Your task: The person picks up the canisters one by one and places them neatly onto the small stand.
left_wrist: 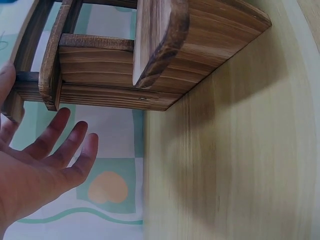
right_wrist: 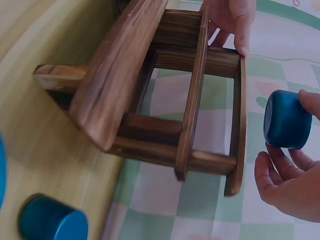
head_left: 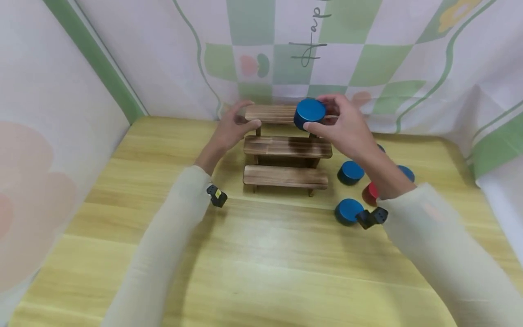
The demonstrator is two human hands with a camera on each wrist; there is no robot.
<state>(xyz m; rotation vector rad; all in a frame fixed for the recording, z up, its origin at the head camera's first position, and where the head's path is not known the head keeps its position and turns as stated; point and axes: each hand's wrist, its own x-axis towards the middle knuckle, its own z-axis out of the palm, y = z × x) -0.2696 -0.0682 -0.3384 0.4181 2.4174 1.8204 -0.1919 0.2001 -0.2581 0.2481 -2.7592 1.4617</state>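
Note:
A three-tier wooden stand (head_left: 288, 146) with dark-grained plank shelves stands near the back of the table. My left hand (head_left: 232, 129) steadies its top plank at the left end, thumb in front and a finger behind; in the left wrist view the other fingers of this hand (left_wrist: 45, 165) spread away from the wood. Between thumb and fingers, my right hand (head_left: 347, 122) holds a round blue tin (head_left: 310, 112) near the top plank's right end. From the right wrist view, this blue tin (right_wrist: 287, 120) is apart from the top plank.
Right of the stand sit several more blue tins, one at mid-table (head_left: 350, 172) and another nearer the front (head_left: 348, 211). A red tin (head_left: 370, 194) is partly hidden by my right forearm. Patterned cloth (head_left: 294, 63) hangs behind the wooden table (head_left: 253, 263).

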